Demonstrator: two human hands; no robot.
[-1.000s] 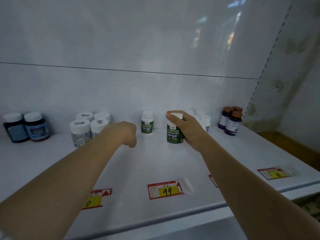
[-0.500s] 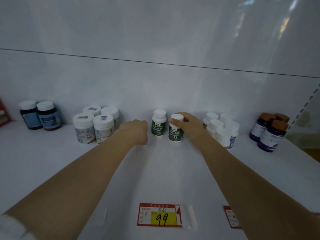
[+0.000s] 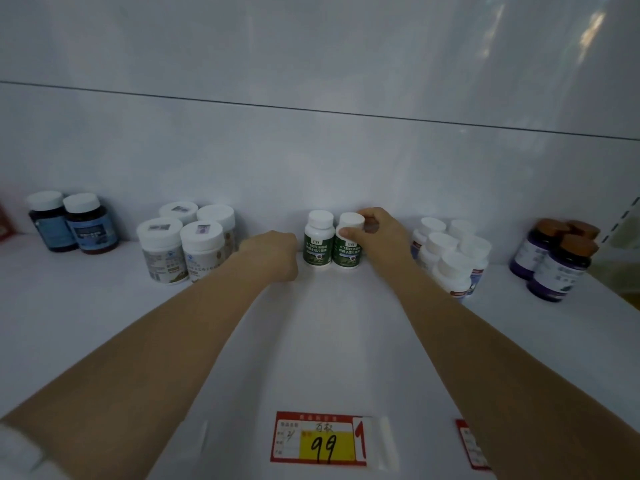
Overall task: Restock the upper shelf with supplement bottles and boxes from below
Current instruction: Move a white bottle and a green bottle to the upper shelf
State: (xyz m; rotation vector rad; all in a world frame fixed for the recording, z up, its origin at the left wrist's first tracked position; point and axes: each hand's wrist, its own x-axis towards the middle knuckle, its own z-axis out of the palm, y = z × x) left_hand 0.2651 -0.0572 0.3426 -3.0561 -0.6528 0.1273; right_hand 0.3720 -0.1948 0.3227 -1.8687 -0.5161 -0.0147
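Two green-labelled bottles, left bottle and right bottle, stand touching at frame centre on the shelf, label print unreadable. Right hand pinches the right bottle's white cap. Left hand, fingers curled, empty, sits beside them. Price tag, lower centre, reads "99"

A shop, seemingly its health-supplement aisle; a white shelf against a plain back panel carries a red-and-yellow price tag marked 99 at its front, a second tag near it; stock stands in same-kind clusters along the back: blue bottles, white jars, green bottles, white-capped bottles, purple bottles; a slotted upright stands at the right.
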